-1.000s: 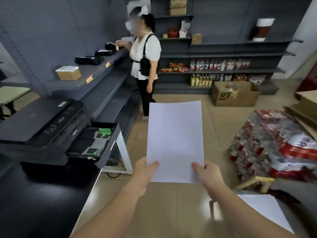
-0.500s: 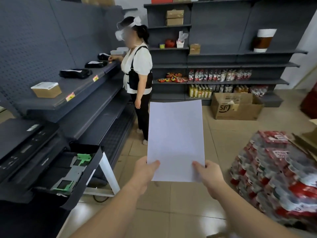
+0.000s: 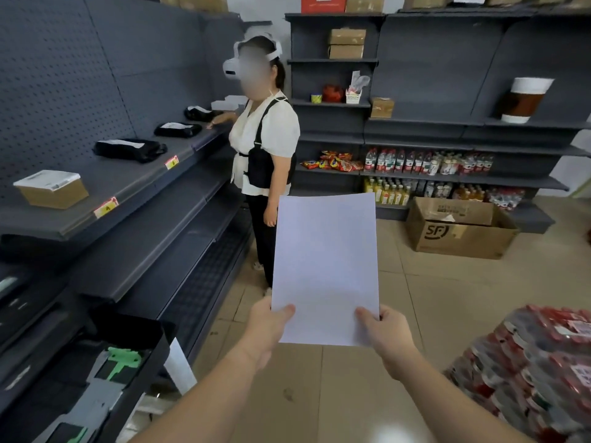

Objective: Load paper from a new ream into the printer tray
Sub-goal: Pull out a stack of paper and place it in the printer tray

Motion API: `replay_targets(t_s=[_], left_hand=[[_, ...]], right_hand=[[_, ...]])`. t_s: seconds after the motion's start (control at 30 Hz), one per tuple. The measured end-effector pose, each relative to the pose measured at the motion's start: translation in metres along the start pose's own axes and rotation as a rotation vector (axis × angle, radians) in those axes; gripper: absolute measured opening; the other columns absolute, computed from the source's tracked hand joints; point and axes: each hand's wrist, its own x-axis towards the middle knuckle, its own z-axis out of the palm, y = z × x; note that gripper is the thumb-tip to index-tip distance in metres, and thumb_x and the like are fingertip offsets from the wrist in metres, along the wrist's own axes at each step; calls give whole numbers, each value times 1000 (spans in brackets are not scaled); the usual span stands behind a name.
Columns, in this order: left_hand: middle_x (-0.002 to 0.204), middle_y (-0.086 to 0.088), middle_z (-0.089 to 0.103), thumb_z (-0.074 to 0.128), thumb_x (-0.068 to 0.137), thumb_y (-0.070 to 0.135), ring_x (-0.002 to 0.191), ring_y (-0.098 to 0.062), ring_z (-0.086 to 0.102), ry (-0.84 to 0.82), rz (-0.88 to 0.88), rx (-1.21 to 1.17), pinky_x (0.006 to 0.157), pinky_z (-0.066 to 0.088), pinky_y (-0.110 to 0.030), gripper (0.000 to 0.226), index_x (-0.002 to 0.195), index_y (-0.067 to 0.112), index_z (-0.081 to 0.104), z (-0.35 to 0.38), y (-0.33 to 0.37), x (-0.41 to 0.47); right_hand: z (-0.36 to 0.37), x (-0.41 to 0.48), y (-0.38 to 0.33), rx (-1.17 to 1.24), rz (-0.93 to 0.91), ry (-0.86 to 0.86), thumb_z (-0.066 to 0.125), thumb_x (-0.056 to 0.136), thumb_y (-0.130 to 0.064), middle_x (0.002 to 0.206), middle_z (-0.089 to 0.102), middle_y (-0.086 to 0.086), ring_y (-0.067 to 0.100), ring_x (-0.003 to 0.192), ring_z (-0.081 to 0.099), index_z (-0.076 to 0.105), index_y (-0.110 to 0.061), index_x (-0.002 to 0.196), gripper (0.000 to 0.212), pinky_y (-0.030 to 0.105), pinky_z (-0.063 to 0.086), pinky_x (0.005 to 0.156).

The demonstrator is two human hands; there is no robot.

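Observation:
I hold a white stack of paper upright in front of me by its bottom edge. My left hand grips the lower left corner and my right hand grips the lower right corner. The black printer sits at the lower left, partly cut off by the frame. Its pulled-out paper tray, with green guides inside, lies left of and below the paper, apart from it.
A person in a white top stands ahead by the dark grey shelves. A cardboard box sits on the tiled floor at the back right. Shrink-wrapped bottle packs are piled at the lower right.
My view has swung up and to the right, so the printer and tray have slid toward the lower left edge. My hands keep the same hold on the paper.

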Motion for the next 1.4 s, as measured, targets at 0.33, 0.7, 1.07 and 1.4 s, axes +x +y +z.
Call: replay_targets(t_s=[0.33, 0.7, 1.07, 1.4], left_hand=[[100, 3, 77, 62, 95, 17, 93, -18, 72, 350, -65, -98, 78, 59, -36, 15, 107, 17, 71, -114, 3, 86], [105, -6, 74, 61, 94, 11, 94, -29, 70, 959, -198, -426, 82, 60, -46, 17, 109, 15, 69, -236, -41, 46], [84, -3, 73, 55, 87, 9, 68, -17, 67, 1331, -429, -596, 50, 54, -20, 15, 93, 8, 69, -226, -91, -11], [94, -2, 76, 58, 81, 12, 84, -20, 72, 1272, -604, -673, 70, 60, -33, 21, 99, 17, 68, -252, -166, -5]], right_hand=[[154, 100, -52, -137, -49, -282, 68, 88, -28, 74, 56, 15, 21, 63, 47, 58, 7, 82, 37, 32, 37, 58], [374, 104, -83, -421, -183, -946, 68, 89, -25, 84, 73, 10, 22, 73, 64, 71, -10, 82, 16, 32, 48, 63], [448, 57, -35, -674, -199, -1322, 62, 95, -25, 90, 73, 0, 16, 81, 67, 69, -15, 93, 13, 29, 50, 62], [474, 50, 25, -911, -117, -1275, 65, 91, -20, 89, 75, 3, 19, 81, 69, 75, -12, 93, 13, 32, 54, 72]])
